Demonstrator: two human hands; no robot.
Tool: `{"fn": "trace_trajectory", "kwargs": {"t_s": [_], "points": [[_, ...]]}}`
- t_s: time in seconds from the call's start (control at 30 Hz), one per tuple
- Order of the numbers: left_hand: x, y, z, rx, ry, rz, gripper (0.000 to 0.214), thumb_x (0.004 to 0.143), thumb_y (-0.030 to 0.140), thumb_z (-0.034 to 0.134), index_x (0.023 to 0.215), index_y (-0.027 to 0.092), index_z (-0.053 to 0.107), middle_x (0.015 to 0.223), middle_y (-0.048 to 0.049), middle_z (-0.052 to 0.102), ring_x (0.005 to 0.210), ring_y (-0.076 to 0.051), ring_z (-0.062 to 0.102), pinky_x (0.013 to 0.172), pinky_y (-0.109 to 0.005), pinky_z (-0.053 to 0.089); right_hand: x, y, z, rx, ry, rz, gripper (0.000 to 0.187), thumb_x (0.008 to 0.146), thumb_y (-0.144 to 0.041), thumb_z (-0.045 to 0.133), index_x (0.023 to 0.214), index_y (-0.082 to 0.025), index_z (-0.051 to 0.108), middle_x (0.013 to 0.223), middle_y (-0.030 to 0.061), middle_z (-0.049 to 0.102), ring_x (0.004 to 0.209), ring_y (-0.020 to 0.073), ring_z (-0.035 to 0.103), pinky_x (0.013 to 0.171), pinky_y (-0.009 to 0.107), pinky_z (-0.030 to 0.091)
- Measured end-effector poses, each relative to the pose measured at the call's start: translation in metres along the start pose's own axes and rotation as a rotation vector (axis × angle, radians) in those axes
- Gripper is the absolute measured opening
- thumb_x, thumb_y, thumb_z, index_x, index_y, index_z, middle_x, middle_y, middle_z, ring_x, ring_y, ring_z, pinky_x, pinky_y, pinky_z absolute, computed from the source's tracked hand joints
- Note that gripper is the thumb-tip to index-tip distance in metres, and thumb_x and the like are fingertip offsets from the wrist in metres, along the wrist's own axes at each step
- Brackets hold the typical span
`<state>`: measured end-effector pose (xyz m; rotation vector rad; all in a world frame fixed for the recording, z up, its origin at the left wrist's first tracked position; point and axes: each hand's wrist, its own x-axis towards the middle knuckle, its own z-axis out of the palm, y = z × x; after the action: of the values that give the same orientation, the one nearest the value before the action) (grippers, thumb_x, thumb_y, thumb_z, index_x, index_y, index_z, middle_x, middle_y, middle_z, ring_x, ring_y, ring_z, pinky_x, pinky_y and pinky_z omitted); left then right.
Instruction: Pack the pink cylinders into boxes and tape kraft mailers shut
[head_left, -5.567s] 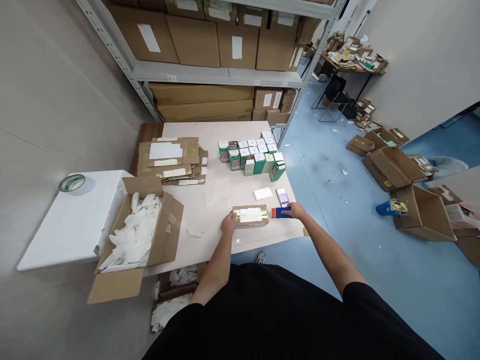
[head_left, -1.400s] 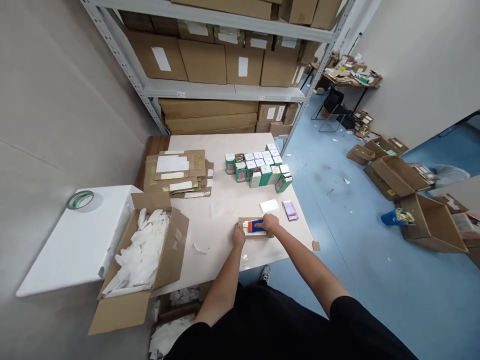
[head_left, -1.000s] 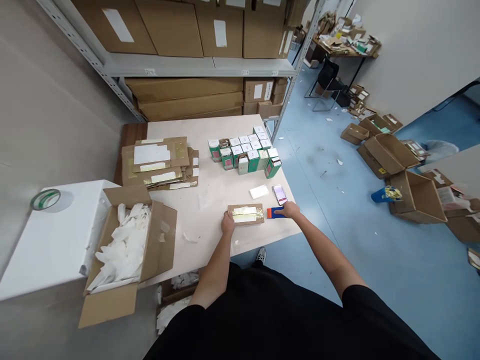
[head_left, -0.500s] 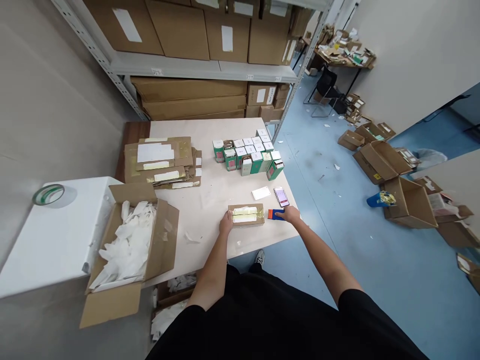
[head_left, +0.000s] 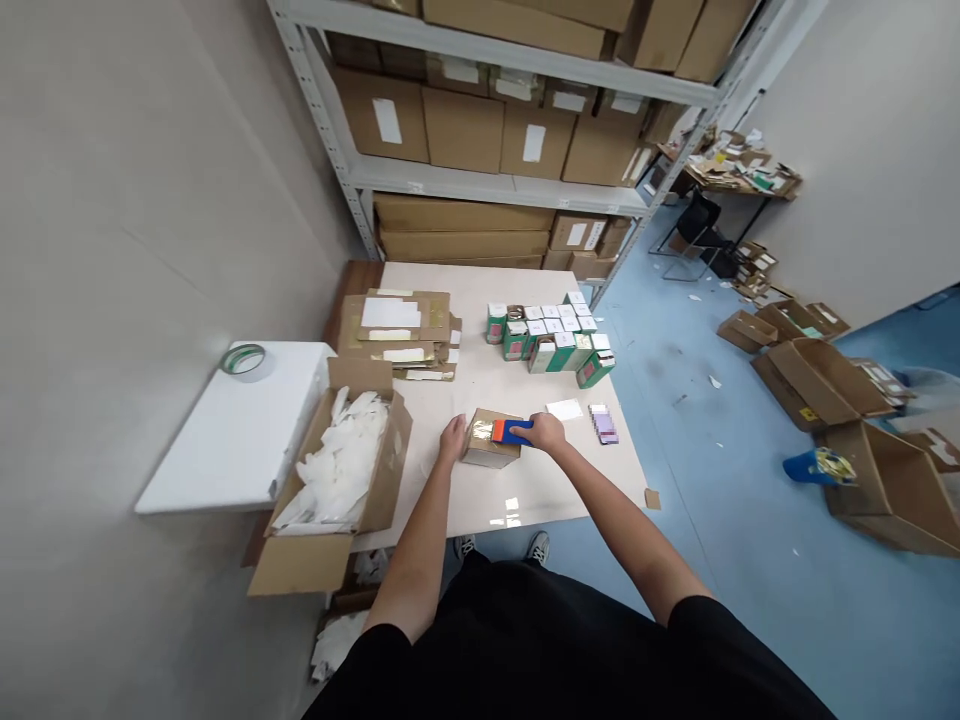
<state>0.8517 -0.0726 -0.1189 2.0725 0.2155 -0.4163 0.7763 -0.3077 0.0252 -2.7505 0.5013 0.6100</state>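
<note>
A small brown cardboard box (head_left: 491,455) rests near the front of the table, shiny tape across its top. Against its left side is my left hand (head_left: 452,437), its fingers bent along the edge and partly hidden. My right hand (head_left: 546,433) grips a blue-and-orange scraper (head_left: 514,432), whose orange end lies over the taped top; whether it touches the tape I cannot tell. A white card (head_left: 564,409) and a phone (head_left: 603,424) lie right of the box. Behind them stand several green-and-white small cartons (head_left: 564,350).
Flattened cardboard (head_left: 416,330) lies at the table's back left. An open carton (head_left: 397,470) of white paper stands at the left, beside a white surface (head_left: 225,440) with a tape roll (head_left: 244,360). Shelving (head_left: 480,183) rises behind; several boxes (head_left: 817,385) sit on the floor at right.
The cardboard box has been turned and now shows a taller front face. My right hand has brought the scraper from beside the box to above its top. The camera view has shifted.
</note>
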Motion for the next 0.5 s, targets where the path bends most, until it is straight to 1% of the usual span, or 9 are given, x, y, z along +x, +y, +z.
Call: {"fn": "trace_trajectory", "kwargs": {"t_s": [0.03,0.1,0.13,0.2,0.3,0.4,0.5], "points": [[0.003,0.000,-0.005,-0.038,-0.036,0.017,0.043,0.106,0.049,0.046,0.133,0.023,0.066,0.134,-0.0109,0.069,0.126,-0.024,0.064,0.104,-0.036,0.053,0.003,-0.019,0.000,-0.029,-0.001,-0.015,0.056,0.080,-0.072,0.074,0.102,-0.021,0.077,0.108,0.0130,0.078,0.101,0.0274,0.073,0.075,0.027,0.051],[0.006,-0.001,-0.010,-0.150,-0.177,0.045,0.053,0.103,0.053,0.051,0.143,0.020,0.061,0.144,-0.0125,0.065,0.137,-0.026,0.058,0.112,-0.037,0.046,0.009,-0.049,-0.002,-0.072,0.001,-0.030,0.060,0.079,-0.071,0.074,0.108,-0.018,0.077,0.112,0.0163,0.077,0.102,0.0291,0.073,0.077,0.028,0.052],[0.006,-0.001,-0.011,-0.173,-0.228,0.042,0.059,0.100,0.054,0.055,0.148,0.019,0.056,0.148,-0.0128,0.061,0.141,-0.027,0.054,0.115,-0.037,0.043,0.010,-0.060,-0.004,-0.086,0.000,-0.029,0.062,0.079,-0.070,0.075,0.111,-0.017,0.076,0.114,0.0177,0.076,0.104,0.0299,0.073,0.078,0.029,0.052],[0.004,-0.003,-0.007,-0.191,-0.252,0.026,0.068,0.098,0.055,0.057,0.156,0.019,0.047,0.153,-0.0130,0.056,0.145,-0.026,0.050,0.119,-0.037,0.039,0.013,-0.072,-0.009,-0.103,-0.010,-0.019,0.064,0.079,-0.068,0.075,0.115,-0.015,0.075,0.116,0.0193,0.076,0.106,0.0307,0.073,0.079,0.029,0.053],[-0.002,-0.003,0.005,-0.218,-0.205,-0.001,0.068,0.101,0.054,0.052,0.159,0.019,0.043,0.151,-0.0122,0.058,0.142,-0.025,0.054,0.117,-0.037,0.041,0.013,-0.070,-0.016,-0.111,-0.030,-0.006,0.065,0.079,-0.068,0.075,0.116,-0.015,0.075,0.116,0.0196,0.076,0.107,0.0305,0.073,0.079,0.029,0.052],[-0.009,-0.001,0.016,-0.254,-0.196,-0.011,0.069,0.103,0.056,0.047,0.160,0.018,0.040,0.143,-0.0118,0.066,0.131,-0.025,0.063,0.112,-0.037,0.047,0.010,-0.057,-0.019,-0.098,-0.035,0.009,0.065,0.079,-0.070,0.074,0.115,-0.015,0.075,0.116,0.0192,0.076,0.106,0.0302,0.073,0.078,0.029,0.052],[-0.016,0.003,0.026,-0.198,-0.169,-0.013,0.073,0.101,0.061,0.047,0.160,0.019,0.040,0.145,-0.0115,0.064,0.133,-0.026,0.062,0.112,-0.036,0.047,0.008,-0.041,-0.021,-0.078,-0.039,0.020,0.066,0.077,-0.072,0.076,0.112,-0.016,0.075,0.115,0.0180,0.076,0.106,0.0304,0.073,0.077,0.029,0.052]]}}
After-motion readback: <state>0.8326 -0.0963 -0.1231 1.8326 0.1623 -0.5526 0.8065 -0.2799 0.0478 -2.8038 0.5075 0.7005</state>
